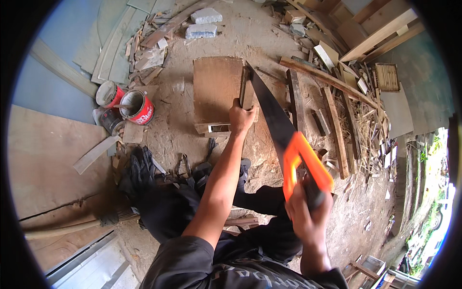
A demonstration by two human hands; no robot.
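Observation:
My left hand [241,117] is closed around the near end of a short wooden block [248,91], which lies along the right edge of a low wooden stool or box [217,86]. In my right hand [309,212] is the orange and black handle of a handsaw [272,103]. Its dark blade slants up and left, with the tip beside the far end of the block. Whether the teeth touch the wood I cannot tell. The saw handle and right hand are slightly blurred.
Red paint cans [139,107] stand at the left. Long timber pieces [335,130] and scraps cover the ground at the right. Two pale blocks [201,31] lie beyond the stool. Dark cloth or plastic [139,168] sits near my left leg.

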